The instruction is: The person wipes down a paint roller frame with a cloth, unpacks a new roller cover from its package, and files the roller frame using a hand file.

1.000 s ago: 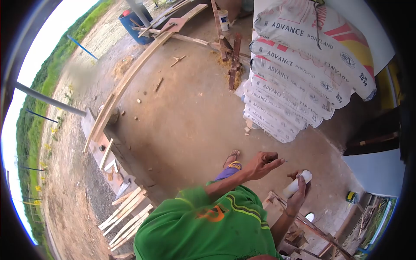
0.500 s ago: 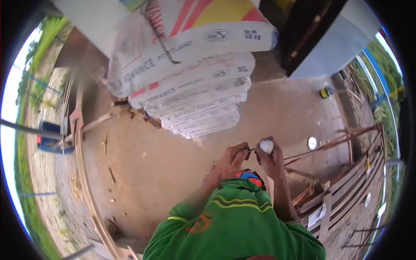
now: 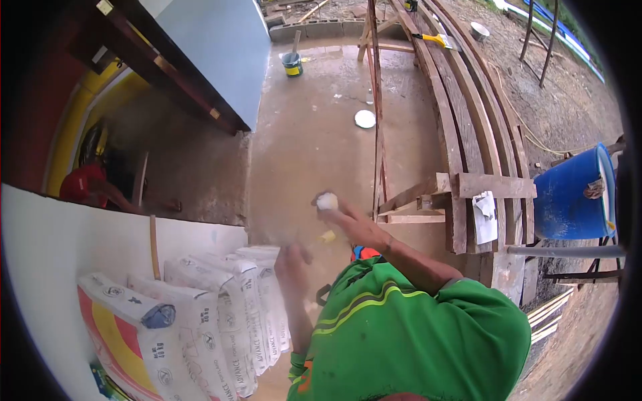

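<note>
My right hand (image 3: 349, 222) is closed around a small white round object (image 3: 326, 201), perhaps a cup or lump; its exact kind is unclear. It is held over the concrete floor, ahead of my green shirt (image 3: 414, 327). Smeared by motion, my left hand (image 3: 293, 259) is apart from the right one, near the far end of a row of stacked cement bags (image 3: 231, 327). Whether its fingers hold anything does not show. Between and below the hands appears a small pale yellow thing (image 3: 328, 236), too blurred to name.
A plank bench (image 3: 461, 127) runs along the right, with a yellow-handled brush (image 3: 435, 40) and paper (image 3: 485, 217) on it. Beyond are a blue drum (image 3: 575, 194), a white disc (image 3: 364, 119) and a paint can (image 3: 292, 65). A person in red (image 3: 87, 186) crouches through the doorway.
My view has swung right, so the cement bags now lie at lower left. My hands, close together before, have parted; the white object stays in my right hand.
</note>
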A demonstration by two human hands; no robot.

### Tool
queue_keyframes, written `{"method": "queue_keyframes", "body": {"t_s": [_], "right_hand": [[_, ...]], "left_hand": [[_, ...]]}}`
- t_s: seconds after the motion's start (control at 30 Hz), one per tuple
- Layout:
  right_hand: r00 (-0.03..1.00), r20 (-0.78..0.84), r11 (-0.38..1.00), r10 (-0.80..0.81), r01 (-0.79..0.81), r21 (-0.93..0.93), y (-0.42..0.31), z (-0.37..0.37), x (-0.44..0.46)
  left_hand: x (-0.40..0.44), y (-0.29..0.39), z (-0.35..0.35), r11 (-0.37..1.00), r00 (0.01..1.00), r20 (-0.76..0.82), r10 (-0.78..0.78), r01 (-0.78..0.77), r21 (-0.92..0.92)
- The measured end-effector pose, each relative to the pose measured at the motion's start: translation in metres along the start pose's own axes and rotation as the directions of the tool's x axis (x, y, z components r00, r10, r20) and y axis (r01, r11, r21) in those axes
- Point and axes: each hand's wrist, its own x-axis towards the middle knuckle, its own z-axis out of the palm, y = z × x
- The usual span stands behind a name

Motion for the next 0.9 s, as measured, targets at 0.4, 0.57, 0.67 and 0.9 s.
{"method": "queue_keyframes", "body": {"t_s": [0.4,0.57,0.67,0.9], "right_hand": [[0.998,-0.004,0.997,-0.064,0.064,0.047,-0.020,-0.023,0.204],[0.985,-0.023,0.908,-0.170,0.147,-0.392,-0.013,-0.008,0.316],[0.957,-0.058,0.867,-0.285,0.232,-0.440,-0.024,0.015,0.393],[0.994,0.066,0.927,-0.092,0.110,-0.360,-0.086,0.074,0.537]], "left_hand": [[0.235,0.020,0.013,0.999,0.999,-0.032,-0.025,0.026,0.021],[0.343,-0.007,-0.032,0.990,0.999,-0.016,-0.051,0.049,-0.135],[0.409,-0.006,-0.063,0.975,0.999,0.024,-0.029,0.034,-0.221],[0.546,0.026,-0.145,0.953,0.970,0.189,0.151,-0.193,0.234]]}}
